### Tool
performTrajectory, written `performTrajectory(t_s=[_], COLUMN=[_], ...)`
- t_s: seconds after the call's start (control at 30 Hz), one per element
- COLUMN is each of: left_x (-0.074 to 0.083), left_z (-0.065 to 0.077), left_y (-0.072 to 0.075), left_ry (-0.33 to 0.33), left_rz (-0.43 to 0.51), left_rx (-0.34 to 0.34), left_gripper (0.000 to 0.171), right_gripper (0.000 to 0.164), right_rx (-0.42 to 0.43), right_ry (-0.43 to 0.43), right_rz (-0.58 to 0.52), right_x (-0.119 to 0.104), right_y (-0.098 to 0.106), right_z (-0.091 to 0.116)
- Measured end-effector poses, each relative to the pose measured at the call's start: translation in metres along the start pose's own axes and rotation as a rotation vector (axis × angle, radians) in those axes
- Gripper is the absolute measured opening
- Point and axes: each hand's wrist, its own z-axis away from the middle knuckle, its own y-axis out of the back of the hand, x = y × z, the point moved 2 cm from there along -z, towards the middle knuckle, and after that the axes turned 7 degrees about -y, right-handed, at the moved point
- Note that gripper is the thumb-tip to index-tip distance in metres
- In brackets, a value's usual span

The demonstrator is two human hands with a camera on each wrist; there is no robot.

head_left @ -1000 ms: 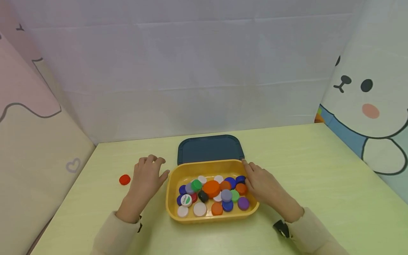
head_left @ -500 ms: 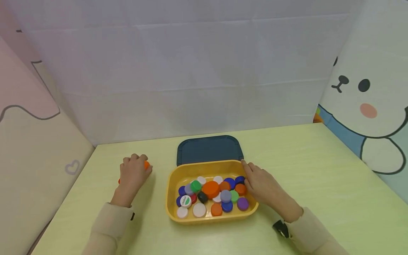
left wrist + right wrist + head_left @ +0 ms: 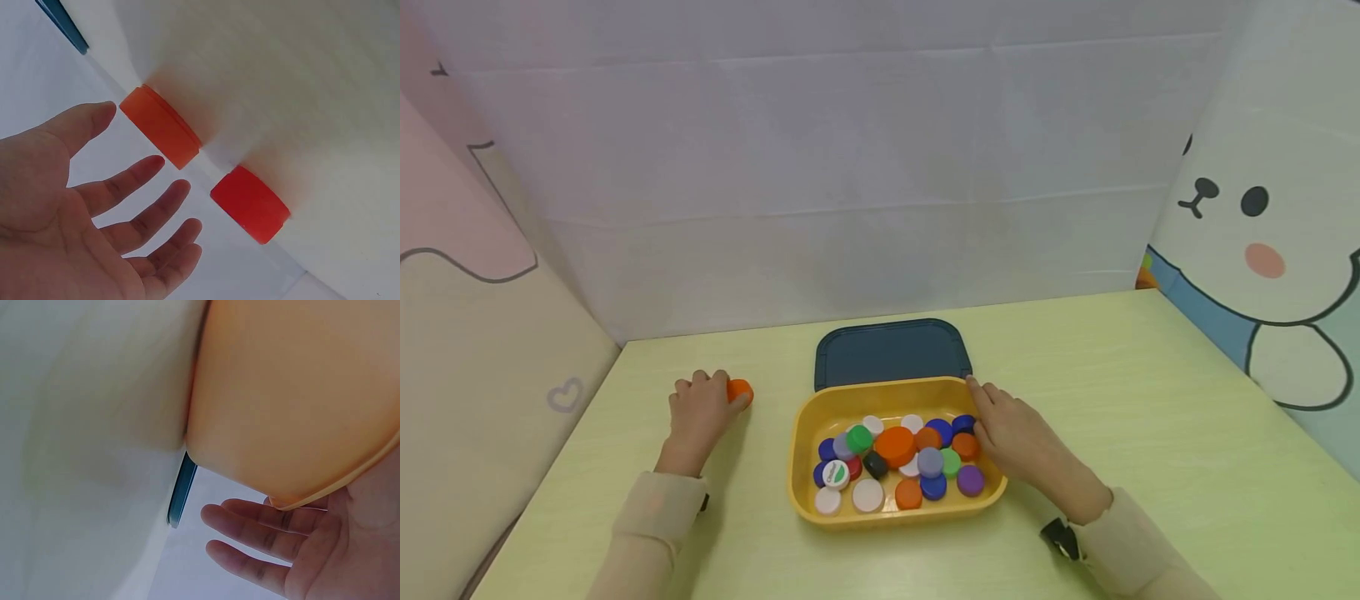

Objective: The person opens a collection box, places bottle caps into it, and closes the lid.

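Note:
In the head view my left hand (image 3: 694, 421) is left of a yellow plastic box (image 3: 880, 518), beside an orange bottle cap (image 3: 742, 390). The left wrist view has its fingers loosely bent and apart, just short of the orange cap (image 3: 157, 127). A red bottle cap (image 3: 250, 204) stands nearby there; in the head view the hand hides it. My right hand (image 3: 1018, 433) holds the box's right rim near the back corner, thumb over the inside. From the right wrist, fingers (image 3: 250, 528) extend outside the box wall (image 3: 281, 394); the thumb is hidden.
Inside the box lie several bottle caps, among them a large orange cap (image 3: 896, 447), a green cap (image 3: 860, 438) and a purple cap (image 3: 971, 481). A dark blue lid (image 3: 891, 354) lies flat behind the box. A white cloth wall (image 3: 880, 167) borders the table's back edge.
My left hand has moved left, away from the box's left rim, to the orange cap, which has come into view. The red cap has become hidden. My right hand stays at the rim.

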Motion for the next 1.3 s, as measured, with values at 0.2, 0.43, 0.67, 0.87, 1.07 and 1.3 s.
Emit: performTrajectory(t_s=[0.2, 0.43, 0.67, 0.87, 1.07, 1.3], left_x=[-0.002, -0.003, -0.004, -0.005, 0.0, 0.014], left_z=[0.0, -0.001, -0.002, -0.004, -0.004, -0.001], left_y=[-0.001, -0.001, -0.003, -0.005, 0.001, 0.014], left_ry=[0.01, 0.018, 0.03, 0.043, 0.028, -0.009], left_rz=[-0.023, -0.037, -0.036, -0.014, -0.007, 0.008], left_rx=[-0.01, -0.042, -0.066, -0.072, -0.045, 0.006], left_gripper=[0.04, 0.045, 0.047, 0.05, 0.049, 0.046], right_gripper=[0.053, 0.053, 0.053, 0.053, 0.052, 0.052], right_rx=[0.009, 0.019, 0.014, 0.002, 0.0, 0.016], right_ry=[0.008, 0.018, 0.012, 0.004, -0.001, 0.012], right_rz=[0.007, 0.007, 0.0, -0.003, -0.001, 0.007], right_x=[0.0, -0.001, -0.001, -0.001, -0.001, -0.001], right_y=[0.001, 0.002, 0.002, 0.002, 0.002, 0.002], right_z=[0.0, 0.0, 0.0, 0.0, 0.0, 0.0])
